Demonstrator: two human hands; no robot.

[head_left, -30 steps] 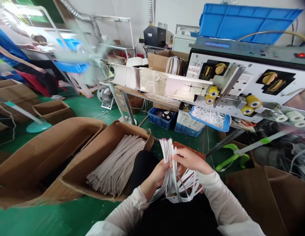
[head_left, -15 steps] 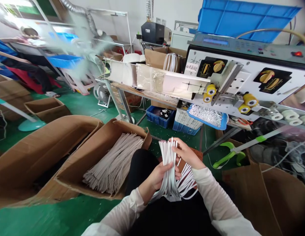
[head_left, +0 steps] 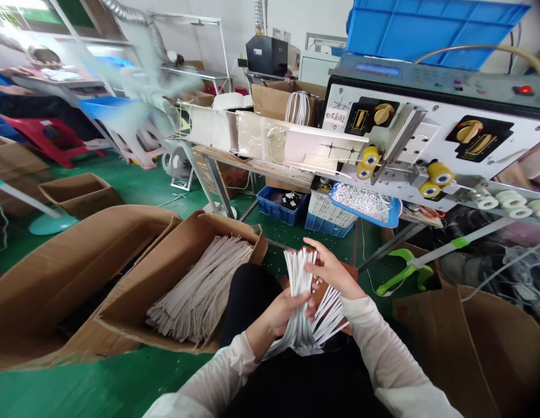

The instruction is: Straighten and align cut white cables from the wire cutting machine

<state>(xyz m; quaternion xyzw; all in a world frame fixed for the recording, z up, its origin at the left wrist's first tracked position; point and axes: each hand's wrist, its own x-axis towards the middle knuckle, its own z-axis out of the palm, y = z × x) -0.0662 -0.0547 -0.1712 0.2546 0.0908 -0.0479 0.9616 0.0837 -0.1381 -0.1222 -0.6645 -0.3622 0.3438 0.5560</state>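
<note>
A bundle of cut white wires (head_left: 299,273) stands upright above my lap, its ends fanned at the top and its lower lengths curving down over my thighs. My left hand (head_left: 283,312) is wrapped round the middle of it, thumb in front and fingertips showing on the far side. At the bundle's upper right is my right hand (head_left: 331,271); its index finger is stretched out and lifted clear, while the thumb rests against the wires. More loose white wires (head_left: 333,313) lie on a reddish-brown surface (head_left: 348,271) beyond my right knee.
A cardboard box (head_left: 134,290) at my left holds many similar wires. Ahead, a wire-processing machine (head_left: 409,145) with yellow rollers stands on a bench, a blue tray of scraps (head_left: 365,203) below. A green-footed stand (head_left: 406,270) is at right; a blurred fan (head_left: 139,87) and a seated person are at left.
My right index finger has lifted and straightened away from the wire ends. A wire that stuck up above the bundle now sits level with the others. My left hand keeps its hold.
</note>
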